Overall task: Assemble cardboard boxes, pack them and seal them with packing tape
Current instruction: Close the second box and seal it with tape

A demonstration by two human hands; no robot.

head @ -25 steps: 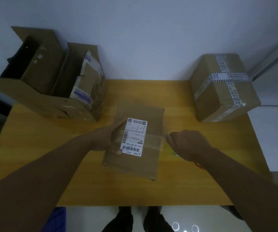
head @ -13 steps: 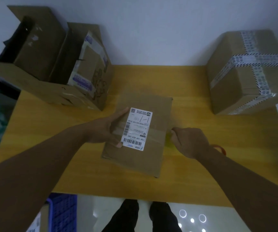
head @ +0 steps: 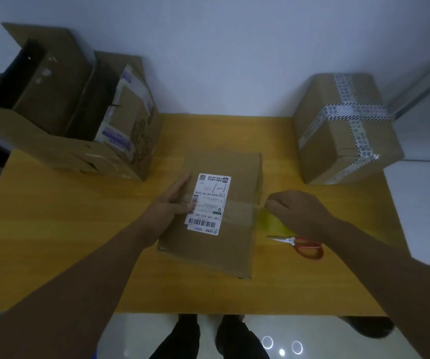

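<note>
From the head camera, a flat cardboard box (head: pixel 232 250) is seen lying in the middle of a yellow wooden table (head: pixel 73 229), turned slightly askew. A white shipping label (head: pixel 208 203) with barcodes is stuck on its top, and a band of clear tape is laid across the top and over the label, running left to right.

The left hand (head: pixel 171 203) is laid flat on the left part of the box top. Its fingers are held straight and together, and the thumb side is touching the label's left edge. Nothing is gripped by it.

The right hand (head: pixel 299 211) is held just beside the right edge of the box, above the table. Its fingers are curled, and a yellowish, see-through strip of tape (head: pixel 271 221) is pinched at the fingertips, close to the box edge. The strip is stretched from the box side back under the palm. Whether a roll is held beneath the hand cannot be told.

A pair of scissors (head: pixel 303 245) with red handles is left on the table just under the right wrist, blades pointing toward the box; part of the handles is hidden by the forearm.

A sealed box (head: pixel 338 146), crossed with printed tape, is set at the far right corner of the table. At the far left, a large open carton (head: pixel 48 146) is placed, with folded cartons (head: pixel 130 117) stood inside it.
</note>
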